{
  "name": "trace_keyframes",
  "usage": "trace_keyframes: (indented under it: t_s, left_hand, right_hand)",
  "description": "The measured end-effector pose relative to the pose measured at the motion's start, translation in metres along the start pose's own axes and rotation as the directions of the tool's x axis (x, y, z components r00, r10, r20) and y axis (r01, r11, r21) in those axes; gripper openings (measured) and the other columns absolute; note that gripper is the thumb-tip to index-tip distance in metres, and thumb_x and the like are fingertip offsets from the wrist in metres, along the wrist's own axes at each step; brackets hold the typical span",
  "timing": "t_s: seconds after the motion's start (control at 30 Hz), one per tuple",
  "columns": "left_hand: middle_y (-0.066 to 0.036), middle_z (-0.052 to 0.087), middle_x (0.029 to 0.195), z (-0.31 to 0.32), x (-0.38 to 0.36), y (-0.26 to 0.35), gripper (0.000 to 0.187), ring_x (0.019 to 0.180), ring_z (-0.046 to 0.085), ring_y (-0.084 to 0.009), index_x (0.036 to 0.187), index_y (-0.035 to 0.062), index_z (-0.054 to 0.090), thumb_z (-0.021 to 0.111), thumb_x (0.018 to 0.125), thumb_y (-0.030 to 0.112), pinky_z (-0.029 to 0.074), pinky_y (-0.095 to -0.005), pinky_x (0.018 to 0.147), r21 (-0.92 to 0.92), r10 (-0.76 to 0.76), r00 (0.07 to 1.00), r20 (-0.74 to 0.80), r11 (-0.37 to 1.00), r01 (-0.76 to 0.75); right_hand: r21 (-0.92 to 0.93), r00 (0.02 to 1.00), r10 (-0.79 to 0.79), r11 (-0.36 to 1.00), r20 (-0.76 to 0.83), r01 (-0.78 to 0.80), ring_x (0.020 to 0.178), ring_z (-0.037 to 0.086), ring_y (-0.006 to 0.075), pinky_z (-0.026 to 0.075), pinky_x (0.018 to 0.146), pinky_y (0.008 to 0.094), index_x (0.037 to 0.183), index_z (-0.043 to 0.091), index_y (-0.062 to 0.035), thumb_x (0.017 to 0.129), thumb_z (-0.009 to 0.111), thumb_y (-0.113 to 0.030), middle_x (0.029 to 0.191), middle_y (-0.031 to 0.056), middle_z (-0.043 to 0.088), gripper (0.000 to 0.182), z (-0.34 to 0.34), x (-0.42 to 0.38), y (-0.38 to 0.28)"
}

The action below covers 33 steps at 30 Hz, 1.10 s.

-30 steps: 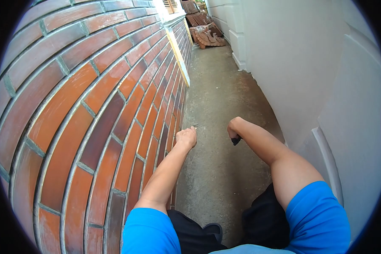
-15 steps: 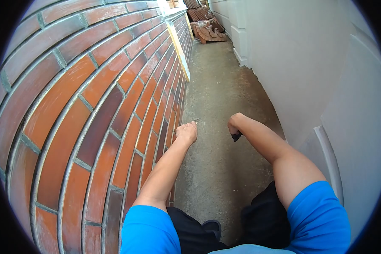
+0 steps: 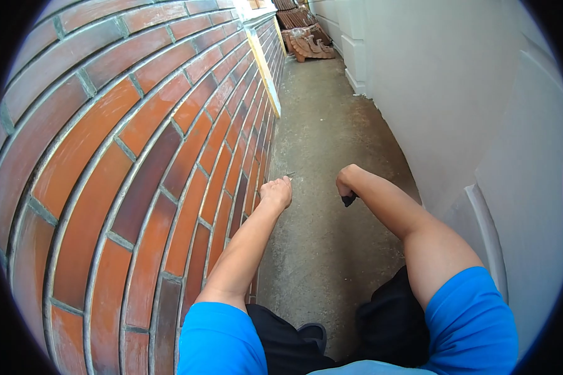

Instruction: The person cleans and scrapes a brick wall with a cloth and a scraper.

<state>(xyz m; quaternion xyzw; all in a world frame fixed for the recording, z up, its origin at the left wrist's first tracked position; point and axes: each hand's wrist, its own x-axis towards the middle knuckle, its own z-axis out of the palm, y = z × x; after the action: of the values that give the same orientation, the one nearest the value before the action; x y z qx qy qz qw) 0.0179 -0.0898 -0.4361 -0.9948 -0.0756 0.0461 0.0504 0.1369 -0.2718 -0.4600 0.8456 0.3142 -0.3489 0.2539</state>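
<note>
My left hand (image 3: 276,192) is closed close to the brick wall (image 3: 150,206), its back turned up. A small thin, pointed grey tip (image 3: 291,174) shows just past its fingers; the rest of that piece is hidden. To the right, over the concrete path, my right hand (image 3: 344,181) is bent down at the wrist with its fingers curled. Below it pokes out a small black object (image 3: 349,200), whose kind I cannot make out. The two hands are apart.
A pale wall (image 3: 438,100) with raised moulding bounds the narrow concrete path (image 3: 319,137) on the right. Reddish-brown roof tiles (image 3: 311,47) are stacked at the far end. A pale upright strip (image 3: 266,75) edges the brickwork. My shoe (image 3: 313,334) shows below.
The view has shifted very slightly against the brick wall. Both hands keep nearly the same place and grip.
</note>
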Motion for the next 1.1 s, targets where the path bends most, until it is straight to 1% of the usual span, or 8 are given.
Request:
trace_keyframes:
  t_s: [0.23, 0.43, 0.5, 0.6, 0.7, 0.73, 0.83, 1.1]
  left_hand:
    - [-0.017, 0.066, 0.115, 0.001, 0.003, -0.002, 0.04, 0.109, 0.064, -0.0321, 0.12, 0.0004, 0.058, 0.03, 0.103, 0.024, 0.053, -0.0439, 0.088, 0.04, 0.018, 0.998, 0.064, 0.999, -0.021]
    - [-0.019, 0.067, 0.112, 0.005, 0.003, -0.002, 0.049, 0.108, 0.065, -0.0325, 0.113, -0.002, 0.063, 0.025, 0.103, 0.028, 0.051, -0.0432, 0.091, -0.032, -0.01, 0.999, 0.041, 0.999, 0.011]
    - [-0.02, 0.068, 0.111, 0.005, 0.004, -0.001, 0.053, 0.108, 0.065, -0.0328, 0.109, -0.0023, 0.066, 0.023, 0.103, 0.029, 0.05, -0.0433, 0.092, -0.053, -0.023, 0.999, 0.033, 0.998, 0.025]
    - [-0.027, 0.067, 0.104, 0.015, 0.007, -0.005, 0.059, 0.102, 0.064, -0.0409, 0.1, -0.0071, 0.067, 0.023, 0.103, 0.032, 0.049, -0.0463, 0.093, -0.141, -0.025, 0.999, -0.046, 0.99, 0.018]
    - [-0.021, 0.069, 0.108, 0.009, 0.004, -0.004, 0.054, 0.104, 0.066, -0.034, 0.106, -0.0036, 0.067, 0.024, 0.103, 0.03, 0.05, -0.0433, 0.091, -0.08, -0.044, 0.999, 0.012, 0.996, 0.045]
    - [-0.021, 0.069, 0.106, 0.01, 0.002, -0.006, 0.053, 0.103, 0.067, -0.0343, 0.106, -0.004, 0.067, 0.025, 0.103, 0.029, 0.051, -0.0433, 0.091, -0.037, 0.023, 1.0, -0.021, 0.999, -0.024]
    - [-0.021, 0.069, 0.106, 0.012, 0.001, -0.009, 0.048, 0.102, 0.067, -0.0348, 0.108, -0.0019, 0.066, 0.028, 0.102, 0.026, 0.052, -0.0442, 0.088, 0.002, 0.051, 0.998, -0.045, 0.999, -0.051]
    - [-0.019, 0.069, 0.108, 0.008, 0.002, -0.009, 0.034, 0.102, 0.067, -0.0348, 0.114, 0.0019, 0.061, 0.034, 0.1, 0.019, 0.053, -0.0451, 0.084, 0.042, 0.056, 0.998, 0.005, 0.998, -0.056]
  right_hand:
    - [0.017, 1.0, -0.026, 1.0, -0.003, 0.026, 0.091, 0.069, 0.0273, 0.053, 0.077, 0.0415, 0.102, 0.074, -0.0058, 0.076, 0.065, -0.015, 0.103, 0.0123, 0.072, 0.029, 0.001, 0.0, 0.001]
    - [0.047, 0.998, -0.062, 0.997, 0.011, 0.062, 0.089, 0.069, 0.0275, 0.054, 0.075, 0.0415, 0.101, 0.074, -0.0056, 0.077, 0.069, -0.022, 0.101, 0.0118, 0.072, 0.03, 0.001, 0.01, 0.001]
    - [0.025, 0.996, -0.069, 0.997, -0.059, 0.07, 0.088, 0.069, 0.0277, 0.054, 0.075, 0.0414, 0.1, 0.074, -0.0055, 0.076, 0.068, -0.022, 0.101, 0.0113, 0.072, 0.03, -0.002, -0.005, -0.002]
    - [0.022, 0.988, -0.098, 0.995, -0.118, 0.102, 0.084, 0.068, 0.028, 0.053, 0.071, 0.0413, 0.096, 0.074, -0.005, 0.072, 0.068, -0.02, 0.097, 0.0113, 0.072, 0.029, 0.0, 0.008, -0.004]
    - [0.039, 0.983, -0.104, 0.993, -0.152, 0.112, 0.083, 0.068, 0.0285, 0.053, 0.068, 0.0411, 0.094, 0.075, -0.0047, 0.071, 0.067, -0.019, 0.095, 0.0118, 0.072, 0.029, -0.002, 0.009, -0.009]
    - [0.037, 0.979, -0.115, 0.992, -0.168, 0.123, 0.083, 0.068, 0.0288, 0.053, 0.068, 0.0413, 0.094, 0.074, -0.0043, 0.07, 0.067, -0.019, 0.095, 0.0121, 0.072, 0.029, -0.002, 0.006, -0.01]
    - [0.023, 0.964, -0.142, 0.988, -0.225, 0.151, 0.084, 0.069, 0.0298, 0.053, 0.067, 0.0418, 0.096, 0.074, -0.0031, 0.069, 0.067, -0.018, 0.095, 0.0133, 0.072, 0.032, -0.002, 0.001, -0.01]
    - [-0.007, 0.943, -0.136, 0.99, -0.305, 0.14, 0.092, 0.069, 0.0317, 0.055, 0.072, 0.0417, 0.101, 0.073, -0.0038, 0.069, 0.068, -0.014, 0.1, 0.0152, 0.072, 0.034, 0.003, -0.005, -0.007]
